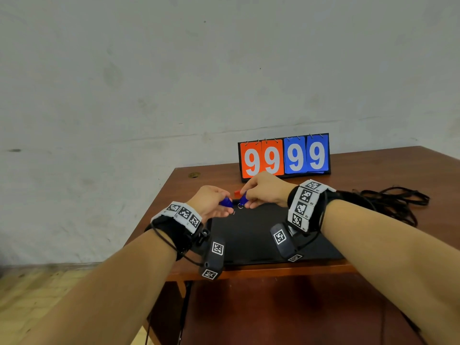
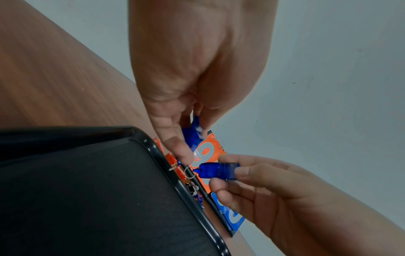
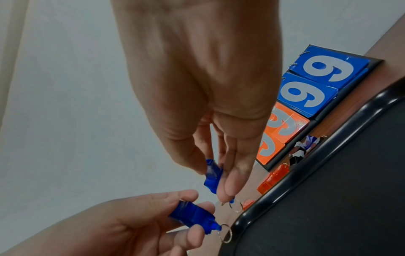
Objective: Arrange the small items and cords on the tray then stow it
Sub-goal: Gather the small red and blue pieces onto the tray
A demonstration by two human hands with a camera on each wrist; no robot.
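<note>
My left hand (image 1: 222, 206) pinches a small blue plastic keychain (image 1: 226, 202) over the far left corner of the black tray (image 1: 249, 237). Close beside it, my right hand (image 1: 245, 199) pinches a second blue keychain (image 1: 243, 198) with a metal ring (image 1: 240, 205) hanging below. In the right wrist view the right hand (image 3: 217, 183) holds its keychain (image 3: 213, 175) upright, above the left hand's keychain (image 3: 192, 216). The tray (image 3: 328, 207) surface looks bare. A pile of black cords (image 1: 393, 202) lies on the table to the tray's right.
Orange-red keychains (image 3: 274, 176) and several small mixed-colour items (image 3: 304, 147) lie on the brown table (image 1: 189, 195) just past the tray's far rim. A flip scoreboard (image 1: 283, 155) reading 9999 stands behind them. The table's left edge is close to my left hand.
</note>
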